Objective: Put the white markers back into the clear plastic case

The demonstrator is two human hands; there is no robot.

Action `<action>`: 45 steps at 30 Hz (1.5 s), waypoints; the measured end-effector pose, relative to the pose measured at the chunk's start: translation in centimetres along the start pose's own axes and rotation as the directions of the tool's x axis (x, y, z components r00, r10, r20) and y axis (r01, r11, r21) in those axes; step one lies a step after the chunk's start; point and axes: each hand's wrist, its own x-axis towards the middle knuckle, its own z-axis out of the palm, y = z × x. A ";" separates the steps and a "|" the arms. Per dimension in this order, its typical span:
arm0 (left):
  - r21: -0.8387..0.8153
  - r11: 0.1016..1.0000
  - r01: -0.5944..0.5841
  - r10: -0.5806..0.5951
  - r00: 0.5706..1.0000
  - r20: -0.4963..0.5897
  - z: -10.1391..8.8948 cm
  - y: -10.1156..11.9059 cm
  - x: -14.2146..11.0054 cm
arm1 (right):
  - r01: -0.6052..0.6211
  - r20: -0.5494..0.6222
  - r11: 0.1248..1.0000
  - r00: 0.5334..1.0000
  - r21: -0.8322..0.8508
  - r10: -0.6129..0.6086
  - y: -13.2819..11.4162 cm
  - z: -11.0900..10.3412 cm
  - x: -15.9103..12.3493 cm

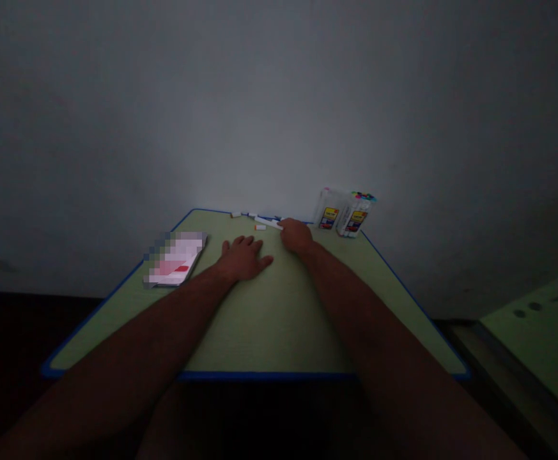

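My left hand [243, 255] lies flat on the green desk [269, 319], palm down, fingers stretched out, holding nothing. My right hand [296, 236] reaches further back, its fingers curled over one end of a white marker [265, 221] that lies near the desk's far edge. A small orange cap [260, 227] rests just left of that hand. Two more small marker pieces [236, 214] lie along the far edge.
Two clear packs of coloured markers [346, 214] stand at the desk's far right corner against the wall. A blurred white and red booklet [176, 258] lies at the left. The desk has a blue rim. Another green desk [542, 332] stands at the right.
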 end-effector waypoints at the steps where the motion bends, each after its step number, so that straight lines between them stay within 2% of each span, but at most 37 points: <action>1: -0.002 1.000 0.000 0.000 1.000 0.000 0.0 0.0 0.0 | 0.008 0.010 1.000 1.000 -0.016 -0.008 -0.2 0.0 0.0; 6: -0.006 1.000 -0.003 0.003 1.000 -0.002 0.2 -0.1 0.2 | 0.045 0.017 0.996 0.999 -0.077 -0.044 -0.5 0.0 -0.1; 13: -0.004 1.000 0.001 -0.001 1.000 -0.005 0.2 -0.1 0.1 | 0.023 -0.026 0.997 0.999 -0.067 -0.024 -0.1 -0.6 -1.2; 25: 0.002 1.000 -0.007 0.007 1.000 0.002 0.5 -0.4 0.6 | -0.025 -0.026 0.998 0.999 -0.057 0.023 1.8 -3.5 -7.1; 30: 0.006 1.000 0.008 -0.008 1.000 -0.008 0.5 -0.4 0.7 | -0.067 0.000 0.998 0.998 -0.016 0.067 2.5 -4.3 -8.7; 36: 0.002 1.000 0.024 -0.024 1.000 -0.004 0.6 -0.6 0.7 | -0.148 -0.009 0.986 0.989 0.070 0.149 3.4 -4.0 -9.3; 45: 0.030 0.999 0.034 -0.032 0.999 -0.041 0.9 -1.2 0.9 | -0.147 0.033 0.984 0.989 0.099 0.144 3.8 -4.0 -9.2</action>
